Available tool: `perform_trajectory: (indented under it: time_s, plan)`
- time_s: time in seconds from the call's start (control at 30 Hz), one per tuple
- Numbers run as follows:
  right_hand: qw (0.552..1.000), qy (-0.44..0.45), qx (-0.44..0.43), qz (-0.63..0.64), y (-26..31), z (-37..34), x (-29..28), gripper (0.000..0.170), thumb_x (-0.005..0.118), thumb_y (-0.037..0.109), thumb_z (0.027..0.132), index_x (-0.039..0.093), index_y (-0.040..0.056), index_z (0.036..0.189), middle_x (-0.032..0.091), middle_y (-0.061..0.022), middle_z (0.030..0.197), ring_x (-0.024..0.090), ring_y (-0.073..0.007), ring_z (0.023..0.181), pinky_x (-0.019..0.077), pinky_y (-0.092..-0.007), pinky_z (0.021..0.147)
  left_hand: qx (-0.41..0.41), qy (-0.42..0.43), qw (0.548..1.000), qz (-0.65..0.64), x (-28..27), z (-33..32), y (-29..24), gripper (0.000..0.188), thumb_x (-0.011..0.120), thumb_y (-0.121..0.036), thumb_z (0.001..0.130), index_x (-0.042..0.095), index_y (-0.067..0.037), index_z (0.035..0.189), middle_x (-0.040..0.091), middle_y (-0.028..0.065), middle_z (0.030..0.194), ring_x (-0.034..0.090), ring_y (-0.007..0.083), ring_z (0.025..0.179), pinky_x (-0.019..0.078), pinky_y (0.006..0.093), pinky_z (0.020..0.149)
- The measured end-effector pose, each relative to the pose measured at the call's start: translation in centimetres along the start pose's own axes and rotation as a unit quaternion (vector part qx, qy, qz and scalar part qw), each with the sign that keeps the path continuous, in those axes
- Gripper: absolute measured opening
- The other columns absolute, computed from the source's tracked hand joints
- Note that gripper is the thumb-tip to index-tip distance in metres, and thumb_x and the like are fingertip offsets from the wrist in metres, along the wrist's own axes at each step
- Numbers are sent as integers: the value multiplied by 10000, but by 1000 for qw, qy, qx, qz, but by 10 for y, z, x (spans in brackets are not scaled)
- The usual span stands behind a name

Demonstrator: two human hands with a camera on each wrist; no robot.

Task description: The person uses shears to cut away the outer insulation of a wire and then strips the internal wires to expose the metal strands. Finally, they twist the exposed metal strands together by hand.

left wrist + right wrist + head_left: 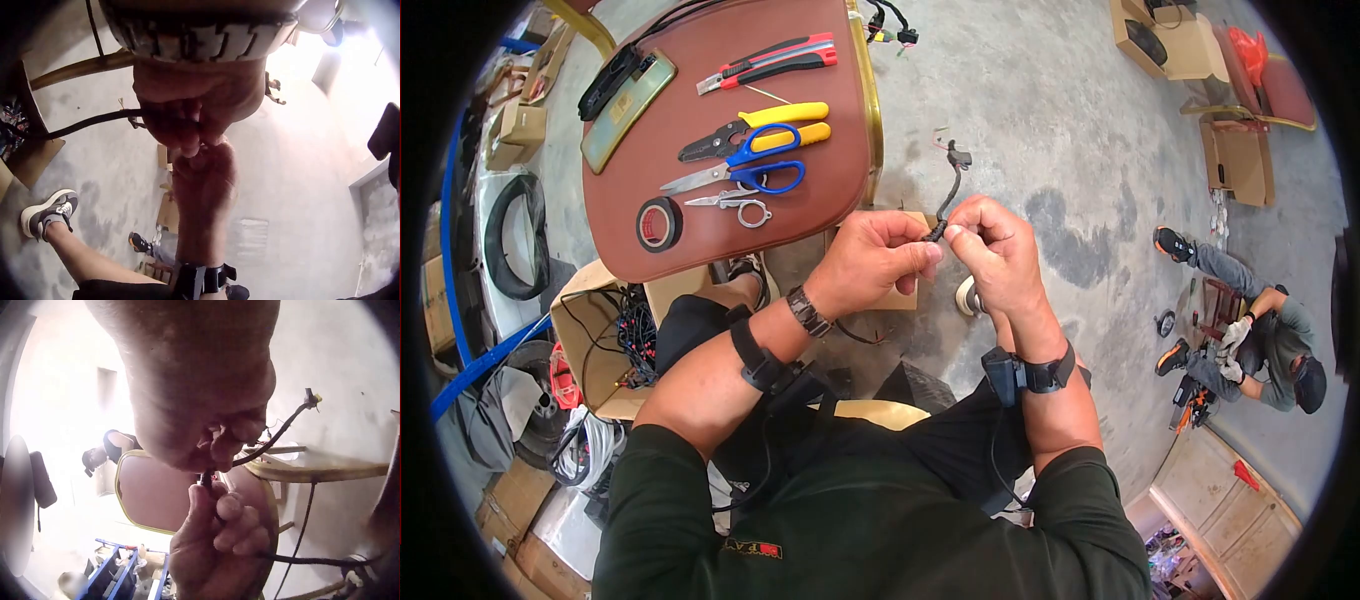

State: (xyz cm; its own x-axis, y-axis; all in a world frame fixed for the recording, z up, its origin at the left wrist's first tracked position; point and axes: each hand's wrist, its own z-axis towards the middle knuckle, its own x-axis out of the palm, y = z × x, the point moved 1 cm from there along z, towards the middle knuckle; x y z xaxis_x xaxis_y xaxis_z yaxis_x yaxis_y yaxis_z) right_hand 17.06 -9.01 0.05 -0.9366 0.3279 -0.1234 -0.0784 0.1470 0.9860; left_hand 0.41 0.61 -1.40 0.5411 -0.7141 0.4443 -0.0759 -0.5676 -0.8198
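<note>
Between thumb and fingers, my left hand (870, 258) pinches a thin black wrapped cable (952, 192). Close beside it, my right hand (1000, 258) pinches the same cable, its fingertips almost meeting the left ones. From there the cable rises to a small dark connector (961, 159) with thin wire ends around it. Another length of the cable (300, 559) trails from the left hand in the right wrist view. In the left wrist view, the fingers hide the gripped stretch of the cable (81, 125).
A brown chair seat (690, 60) bears a utility knife (770, 65), yellow-handled wire strippers (785, 120), blue scissors (770, 160), small silver scissors (735, 200), black tape (659, 223) and a phone (630, 110). Below it stands a box (590, 350) of wires. Another person (1280, 350) sits at right.
</note>
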Motion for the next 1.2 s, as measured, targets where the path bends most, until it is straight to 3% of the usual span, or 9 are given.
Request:
perform_trajectory:
  time_s: [0.17, 0.37, 0.47, 0.57, 0.77, 0.83, 0.93, 1.07, 1.2]
  plan:
    - [967, 34, 158, 197, 1, 0, -1, 68, 623, 78, 904, 641, 25, 867, 620, -11, 744, 506, -71, 619, 381, -224, 545, -8, 3, 1000, 3, -1, -4, -2, 133, 714, -130, 920, 697, -10, 975, 686, 20, 739, 550, 25, 577, 410, 181, 492]
    - [904, 96, 224, 352, -13, -2, 1, 67, 627, 89, 897, 643, 31, 868, 622, -20, 732, 496, -83, 569, 365, -223, 524, 0, 26, 999, -21, -2, -8, 0, 128, 723, -139, 913, 703, -27, 973, 676, 7, 717, 518, 14, 550, 366, 181, 473]
    - [905, 93, 229, 346, -11, -2, 1, 89, 637, 112, 906, 642, 37, 857, 605, -5, 715, 497, -75, 566, 363, -218, 527, -28, 31, 997, -66, 0, -10, 0, 131, 726, -147, 913, 694, -30, 963, 669, 4, 711, 513, 16, 538, 365, 184, 468]
    - [962, 63, 205, 170, -7, 5, -1, 113, 649, 126, 921, 639, 44, 844, 599, 13, 724, 490, -59, 579, 370, -224, 536, -45, -12, 999, -23, -1, -9, 4, 120, 725, -135, 912, 668, -41, 960, 669, 14, 747, 555, 35, 575, 393, 189, 476]
    - [998, -6, 57, 28, 12, 29, 15, 55, 658, 66, 926, 684, 21, 945, 631, 24, 815, 518, -42, 678, 426, -215, 604, -73, -32, 996, -42, 0, -20, 22, 146, 729, -136, 906, 643, -29, 957, 669, 27, 735, 573, 55, 581, 416, 209, 490]
    - [999, 2, -44, -30, 27, 38, 33, 159, 643, -22, 890, 692, 0, 1040, 661, -10, 897, 553, -69, 728, 467, -230, 659, -87, -24, 996, 0, -5, -27, 21, 147, 727, -129, 906, 641, -19, 954, 671, 33, 730, 571, 60, 577, 419, 212, 493]
    - [966, 28, -203, -157, 58, 56, 66, 250, 627, -71, 846, 684, -9, 1081, 691, -106, 937, 660, -208, 803, 525, -307, 712, -92, -36, 995, 18, -14, -41, 20, 151, 719, -142, 903, 650, -8, 888, 668, 32, 708, 570, 64, 594, 428, 228, 528]
    - [922, 60, -315, -218, 69, 73, 103, 228, 654, -67, 806, 672, -1, 1024, 682, -146, 909, 672, -310, 836, 544, -370, 729, -115, -46, 992, 34, -26, -56, 23, 133, 702, -137, 909, 653, -15, 894, 666, 25, 697, 560, 61, 592, 422, 224, 532]
    - [894, 99, -355, -254, 75, 75, 130, 207, 665, -78, 805, 681, 11, 991, 689, -124, 869, 684, -305, 788, 545, -344, 681, -113, -52, 987, 101, -35, -67, 15, 102, 692, -116, 897, 654, -26, 868, 654, 14, 684, 562, 55, 603, 418, 208, 543]
